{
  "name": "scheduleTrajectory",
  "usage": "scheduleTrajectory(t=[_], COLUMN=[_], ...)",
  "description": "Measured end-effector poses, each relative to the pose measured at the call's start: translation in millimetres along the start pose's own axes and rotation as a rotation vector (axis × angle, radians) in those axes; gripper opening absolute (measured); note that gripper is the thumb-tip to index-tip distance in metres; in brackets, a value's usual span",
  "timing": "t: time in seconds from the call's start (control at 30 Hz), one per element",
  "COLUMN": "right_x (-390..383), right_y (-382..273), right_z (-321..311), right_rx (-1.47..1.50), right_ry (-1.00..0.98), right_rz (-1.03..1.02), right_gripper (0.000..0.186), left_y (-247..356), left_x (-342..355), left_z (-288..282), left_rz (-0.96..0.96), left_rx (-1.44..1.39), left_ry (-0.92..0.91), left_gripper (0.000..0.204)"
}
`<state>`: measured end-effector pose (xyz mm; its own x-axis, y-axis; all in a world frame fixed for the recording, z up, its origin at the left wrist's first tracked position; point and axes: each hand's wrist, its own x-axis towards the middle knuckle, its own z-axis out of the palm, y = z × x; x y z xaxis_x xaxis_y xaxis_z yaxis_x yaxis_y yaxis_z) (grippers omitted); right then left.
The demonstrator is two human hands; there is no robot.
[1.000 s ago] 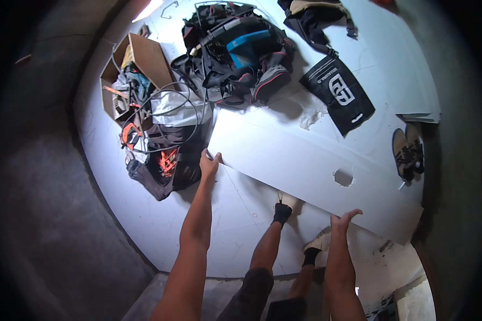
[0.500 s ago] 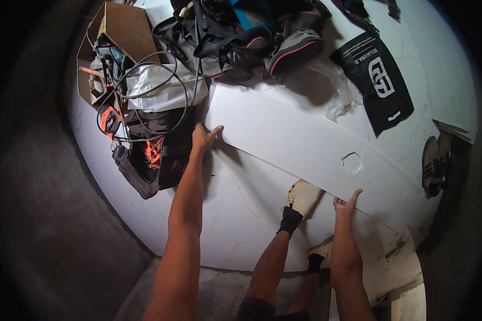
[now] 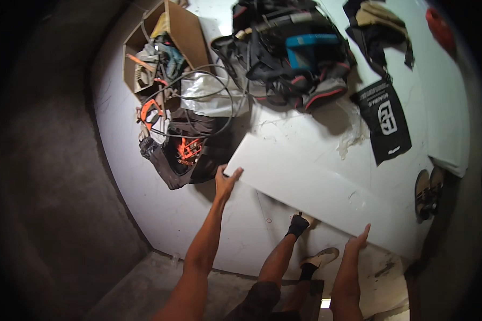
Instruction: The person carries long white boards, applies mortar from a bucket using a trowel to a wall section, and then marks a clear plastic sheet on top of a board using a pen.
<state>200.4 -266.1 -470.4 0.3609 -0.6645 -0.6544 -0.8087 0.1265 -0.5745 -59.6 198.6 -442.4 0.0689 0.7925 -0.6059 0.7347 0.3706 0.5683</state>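
Note:
A long white panel (image 3: 300, 184) slants across the middle, from upper left to lower right. Its near-left corner is in my left hand (image 3: 227, 183), thumb on top and fingers at the underside. My right hand (image 3: 357, 241) grips the near long edge farther right; its fingers are mostly hidden below the panel. A round cut mark (image 3: 355, 199) shows on the panel's right part. My foot in a dark sock (image 3: 298, 227) is partly covered by the near edge, and my other shoe (image 3: 324, 258) stands beside the right forearm.
Left of the panel lie an open dark tool bag (image 3: 185, 160), an orange-handled saw (image 3: 151, 113) and a wooden box (image 3: 185, 35) of tools. A backpack (image 3: 305, 80), black pouch (image 3: 385, 123), clear plastic wrap (image 3: 349, 131) and sandals (image 3: 428, 192) lie beyond. More white panels (image 3: 447, 134) rest far right.
The panel and both hands now sit lower in the view, with the hands still on the near edge. The floor things have shifted too as my head turned. The round mark looks fainter.

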Motion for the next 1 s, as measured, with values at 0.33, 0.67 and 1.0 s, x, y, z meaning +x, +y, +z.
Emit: scheduleTrajectory(t=[0.33,0.67,1.0], right_x=[-136.7,-281.4,-381.2], right_y=[-61.2,-103.3,-57.8], right_z=[-117.7,-264.6,-355.5], right_rx=[-0.502,-0.321,0.114], right_ry=[0.329,0.069,-0.525], right_rz=[-0.158,-0.189,-0.08], right_gripper=[0.06,0.061,0.059], left_y=[26.3,113.7,145.4], left_x=[-163.2,-354.4,-551.3], left_z=[-108.5,-317.5,-511.6], left_rz=[-0.037,0.015,0.451], left_rx=[-0.212,-0.224,-0.347], left_ry=[0.181,0.135,0.259], left_gripper=[0.061,0.057,0.062])
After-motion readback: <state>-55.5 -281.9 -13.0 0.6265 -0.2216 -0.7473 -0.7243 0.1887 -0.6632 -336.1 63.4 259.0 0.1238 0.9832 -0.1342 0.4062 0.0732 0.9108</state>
